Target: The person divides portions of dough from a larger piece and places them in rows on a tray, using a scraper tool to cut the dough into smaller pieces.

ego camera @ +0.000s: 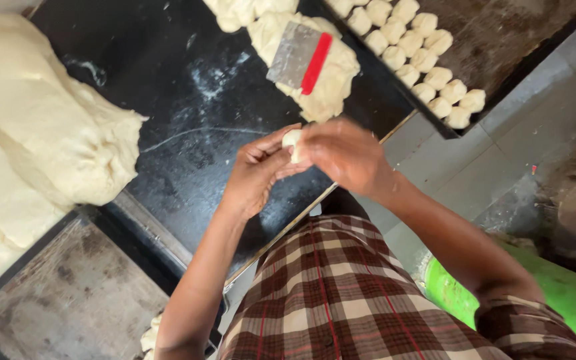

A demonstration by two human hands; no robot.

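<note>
Pale dough everywhere on the black worktop (pixel 188 113), seen from the head cam looking down. Person's left hand (pixel 256 175) & right hand (pixel 343 155) meet above the counter edge, both closed round one small dough piece (pixel 293 141); fingers of each pinch it from either side, so it's held up in the air betw. the hands, not on the top. Only a bit of it shows betw. thumb & fingers. Judging progress: a fair lot looks done already – the dark tray (pixel 501 40) at upper right carries rows of shaped dough balls (pixel 421 57), packed touching each other along its near edge, w/ the rest of that tray bare. Plenty seems left: a big dough mass (pixel 41 127) sits at left, spilling over the top's edge toward a second tray (pixel 68 300) at lower left, which is bare metal, scuffed, bar a few bits of dough at its lower right corner. A smaller dough lump (pixel 331 83) lies just beyond the hands, w/ a flat metal scraper (pixel 299 57), red strip along one side, resting on it. More dough at top centre, cut by the frame. Flour smears on the black surface. No packages, labels or signs in sight. Lower frame: checked shirt, brown/cream/red; a bright green thing (pixel 568 293) at lower right, can't tell what; grey tiled floor betw. counter & that.
</note>
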